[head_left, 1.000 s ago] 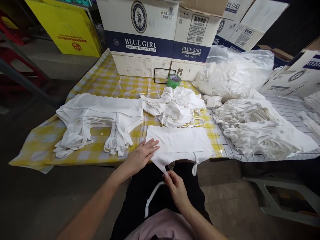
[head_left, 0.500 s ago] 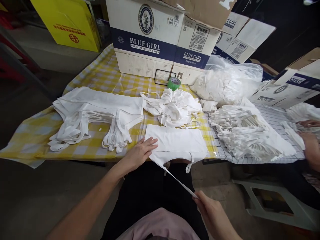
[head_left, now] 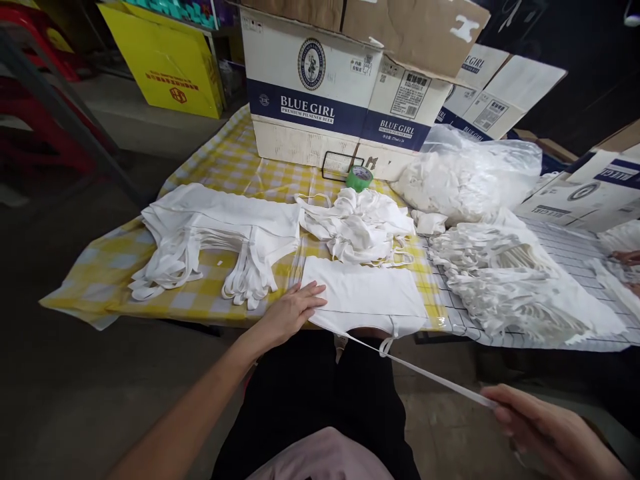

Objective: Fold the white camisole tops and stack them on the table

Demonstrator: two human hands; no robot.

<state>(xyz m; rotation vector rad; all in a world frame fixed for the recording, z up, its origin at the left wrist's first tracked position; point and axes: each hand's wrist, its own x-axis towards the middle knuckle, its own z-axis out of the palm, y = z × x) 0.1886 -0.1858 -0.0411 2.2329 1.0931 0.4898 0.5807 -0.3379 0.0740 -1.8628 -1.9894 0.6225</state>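
"Strap (head_left: 440, 381) runs straight from the white garment (head_left: 365, 290), at the front edge of the checked tablecloth (head_left: 117, 267), to the right hand (head_left: 537, 420), pinched tight; the left hand (head_left: 295, 310) lies flat, grasping nothing; what's the danger?"

"Overpulling, perhaps; it could drag the garment from beneath that light palm."

"And against the earlier frame?"

"Right hand farther out; strap drawn longer; left hand stays put."

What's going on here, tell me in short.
A person's left hand rests on a white top laid at the near edge of a yellow checked tablecloth. The right hand grips one strap of it, drawn out straight to the right. A layered stack of white tops lies to the left, and a crumpled white pile sits just behind.
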